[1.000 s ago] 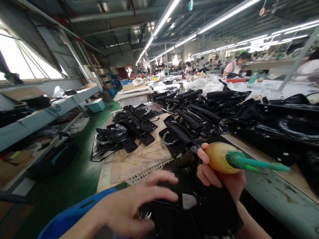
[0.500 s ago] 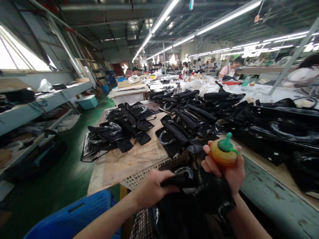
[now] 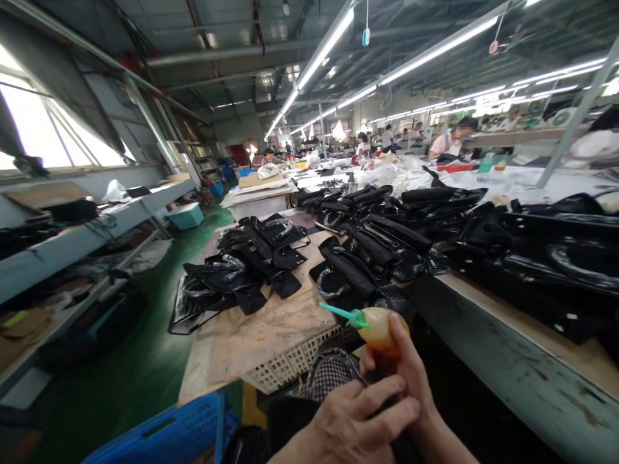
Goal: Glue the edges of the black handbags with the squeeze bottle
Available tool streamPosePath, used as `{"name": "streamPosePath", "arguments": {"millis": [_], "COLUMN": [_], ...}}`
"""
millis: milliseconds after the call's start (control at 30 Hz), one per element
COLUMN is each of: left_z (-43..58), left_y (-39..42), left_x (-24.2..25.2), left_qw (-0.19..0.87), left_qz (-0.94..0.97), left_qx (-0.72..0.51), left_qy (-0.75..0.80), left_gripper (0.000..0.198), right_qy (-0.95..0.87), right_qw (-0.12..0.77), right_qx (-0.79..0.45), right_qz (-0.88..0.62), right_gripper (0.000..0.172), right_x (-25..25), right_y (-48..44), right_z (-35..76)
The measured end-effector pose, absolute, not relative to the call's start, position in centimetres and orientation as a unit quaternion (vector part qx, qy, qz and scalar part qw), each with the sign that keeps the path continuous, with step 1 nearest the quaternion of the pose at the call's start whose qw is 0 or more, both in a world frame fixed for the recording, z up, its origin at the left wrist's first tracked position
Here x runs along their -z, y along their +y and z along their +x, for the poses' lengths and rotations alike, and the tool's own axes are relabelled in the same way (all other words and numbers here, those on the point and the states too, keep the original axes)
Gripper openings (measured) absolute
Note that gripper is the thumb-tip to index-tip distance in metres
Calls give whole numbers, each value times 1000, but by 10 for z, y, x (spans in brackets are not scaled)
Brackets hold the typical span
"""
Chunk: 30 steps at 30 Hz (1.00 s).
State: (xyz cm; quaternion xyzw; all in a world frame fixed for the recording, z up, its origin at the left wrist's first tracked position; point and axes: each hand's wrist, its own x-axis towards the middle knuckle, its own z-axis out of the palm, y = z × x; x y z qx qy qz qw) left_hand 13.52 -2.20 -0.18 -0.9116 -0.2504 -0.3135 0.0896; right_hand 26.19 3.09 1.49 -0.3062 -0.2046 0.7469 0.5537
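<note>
A large factory hall under long strip lights, with a green floor (image 3: 145, 374) and shelving (image 3: 72, 238) along the left wall. A long worktable (image 3: 271, 316) carries heaps of glossy black bags (image 3: 367, 251), thickest toward its far and right edges. At its near edge stands a white lattice crate (image 3: 290, 364), beside a blue crate (image 3: 164, 438). The right hand (image 3: 411, 370) grips a yellow squeeze bottle (image 3: 380, 325) with a green nozzle pointing left. The left hand (image 3: 360, 419) curls against the right; what it holds cannot be told.
</note>
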Motion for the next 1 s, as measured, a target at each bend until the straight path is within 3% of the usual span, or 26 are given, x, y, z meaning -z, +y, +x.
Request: {"name": "streamPosePath", "arguments": {"millis": [133, 233, 433, 567, 767, 1000], "left_z": [126, 103, 27, 21, 73, 78], "left_y": [-24, -23, -9, 2, -1, 12], "left_x": [8, -6, -45, -13, 56, 58], "left_qw": [-13, -98, -347, -469, -548, -515], "left_qz": [-912, -864, -658, -581, -562, -599], "left_qx": [331, 371, 395, 415, 375, 365], "left_qy": [-243, -325, -539, -520, -494, -493], "left_gripper": [23, 30, 19, 23, 24, 19], "right_qy": [-66, -104, -198, -294, -353, -420], "right_qw": [638, 627, 618, 533, 448, 396], "right_qx": [-724, -734, -651, -630, -597, -585], "right_qz": [-252, -239, -394, -481, -565, -570], "right_gripper": [35, 34, 48, 60, 63, 57], "right_x": [-10, -8, -9, -2, 27, 36], "right_y": [38, 40, 26, 3, -23, -37], "right_z": [267, 289, 370, 407, 417, 421]}}
